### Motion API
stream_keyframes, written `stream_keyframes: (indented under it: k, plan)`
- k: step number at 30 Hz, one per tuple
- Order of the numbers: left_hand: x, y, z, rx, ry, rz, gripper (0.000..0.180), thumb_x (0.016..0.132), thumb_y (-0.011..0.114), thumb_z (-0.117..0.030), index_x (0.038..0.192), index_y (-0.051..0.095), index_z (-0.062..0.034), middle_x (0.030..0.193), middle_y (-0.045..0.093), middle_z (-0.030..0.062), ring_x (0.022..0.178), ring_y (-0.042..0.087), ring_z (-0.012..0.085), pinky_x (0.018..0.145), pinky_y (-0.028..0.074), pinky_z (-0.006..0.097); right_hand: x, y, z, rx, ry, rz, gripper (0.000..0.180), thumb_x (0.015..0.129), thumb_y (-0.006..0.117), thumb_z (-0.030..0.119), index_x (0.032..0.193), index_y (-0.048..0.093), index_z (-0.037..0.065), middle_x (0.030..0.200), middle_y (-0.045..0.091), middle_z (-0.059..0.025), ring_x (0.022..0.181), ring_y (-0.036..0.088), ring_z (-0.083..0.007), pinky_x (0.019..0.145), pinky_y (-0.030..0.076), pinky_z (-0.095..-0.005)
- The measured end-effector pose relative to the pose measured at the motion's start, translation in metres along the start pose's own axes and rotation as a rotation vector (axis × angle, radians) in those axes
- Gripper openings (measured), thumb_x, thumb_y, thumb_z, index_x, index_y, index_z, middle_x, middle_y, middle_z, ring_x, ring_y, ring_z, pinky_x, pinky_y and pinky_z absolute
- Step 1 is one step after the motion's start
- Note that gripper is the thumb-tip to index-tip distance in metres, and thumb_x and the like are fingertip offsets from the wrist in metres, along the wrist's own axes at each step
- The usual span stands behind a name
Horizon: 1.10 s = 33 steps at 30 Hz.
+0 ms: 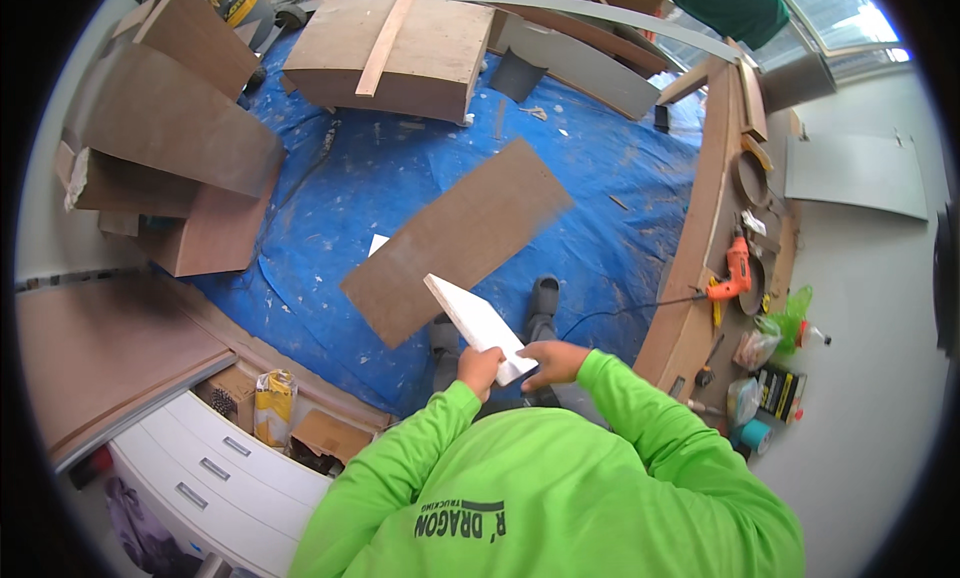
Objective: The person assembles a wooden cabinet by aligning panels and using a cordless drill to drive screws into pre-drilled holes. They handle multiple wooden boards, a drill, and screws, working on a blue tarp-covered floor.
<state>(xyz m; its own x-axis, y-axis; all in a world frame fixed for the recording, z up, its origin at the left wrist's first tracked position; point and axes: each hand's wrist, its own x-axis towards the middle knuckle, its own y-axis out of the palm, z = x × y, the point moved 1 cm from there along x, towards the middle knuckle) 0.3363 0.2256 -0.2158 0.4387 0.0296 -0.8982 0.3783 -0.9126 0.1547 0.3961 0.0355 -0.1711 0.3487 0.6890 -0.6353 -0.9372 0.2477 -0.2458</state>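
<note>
A narrow white board [474, 318] slants up and to the left in front of my body. My left hand [481, 370] is closed around its left edge near the close end. My right hand [555, 363] grips the close right corner, with the thumb near the board's face and the other fingers partly hidden. Past the board's far tip, a brown plywood panel [460, 233] lies flat on the blue tarp [340, 198]. Beside the panel's left edge, a small white piece [378, 244] shows on the tarp. My shoes stand below the board, partly covered by it.
A wooden box [385, 38] with a loose strip on top stands ahead. Brown panels and boxes [180, 118] lean at left. White drawers [215, 468] are at lower left. An orange corded drill [738, 268] rests on the right-hand ledge; its cord crosses the tarp toward my feet.
</note>
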Motion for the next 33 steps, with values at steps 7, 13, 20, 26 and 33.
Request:
stream_keyframes:
  k: [7, 13, 20, 26, 33]
  plan:
    - [0.019, 0.011, 0.022, 0.192, 0.017, -0.104, 0.042, 0.069, 0.07, -0.002, 0.108, 0.064, 0.0135, 0.099, 0.072, 0.0209, 0.089, 0.069, 0.0293, 0.08, 0.053, 0.036, 0.136, -0.217, -0.244, 0.404, 0.256, -0.782, 0.043, 0.097, 0.062, 0.041, 0.105, 0.073, 0.0, 0.097, 0.073, -0.0133, 0.09, 0.065, -0.0269, 0.085, 0.049, -0.0391]
    - [0.066, 0.059, 0.087, 0.157, -0.085, -0.211, 0.044, 0.071, 0.069, 0.0, 0.113, 0.061, 0.0098, 0.104, 0.071, 0.0164, 0.092, 0.069, 0.0259, 0.082, 0.053, 0.034, 0.269, -0.275, -0.354, 0.275, 0.316, -0.858, 0.059, 0.1, 0.048, 0.056, 0.117, 0.067, 0.003, 0.112, 0.068, -0.0214, 0.109, 0.063, -0.0333, 0.096, 0.046, -0.0423]
    - [0.107, 0.097, 0.116, 0.009, -0.152, -0.279, 0.044, 0.074, 0.064, 0.006, 0.118, 0.059, 0.0087, 0.107, 0.069, 0.0142, 0.095, 0.068, 0.0257, 0.086, 0.053, 0.036, 0.261, -0.286, -0.283, 0.163, 0.56, -0.743, 0.07, 0.097, 0.041, 0.067, 0.115, 0.068, 0.005, 0.109, 0.068, -0.0272, 0.108, 0.062, -0.044, 0.094, 0.047, -0.0496]
    - [0.134, 0.091, 0.132, 0.075, -0.134, -0.269, 0.047, 0.075, 0.066, 0.002, 0.121, 0.059, 0.0087, 0.107, 0.07, 0.0154, 0.095, 0.068, 0.0254, 0.085, 0.053, 0.034, 0.268, -0.286, -0.289, 0.007, 0.531, -0.835, 0.073, 0.097, 0.038, 0.069, 0.108, 0.067, 0.003, 0.104, 0.069, -0.0285, 0.102, 0.063, -0.0485, 0.089, 0.049, -0.0516]
    - [0.136, 0.074, 0.147, 0.175, -0.09, -0.306, 0.05, 0.075, 0.067, -0.016, 0.121, 0.061, 0.0033, 0.106, 0.072, 0.0235, 0.099, 0.07, 0.0344, 0.087, 0.053, 0.038, 0.272, -0.291, -0.297, 0.004, 0.507, -0.934, 0.077, 0.096, 0.043, 0.07, 0.106, 0.07, -0.002, 0.101, 0.069, -0.0306, 0.099, 0.064, -0.0476, 0.088, 0.049, -0.0469]
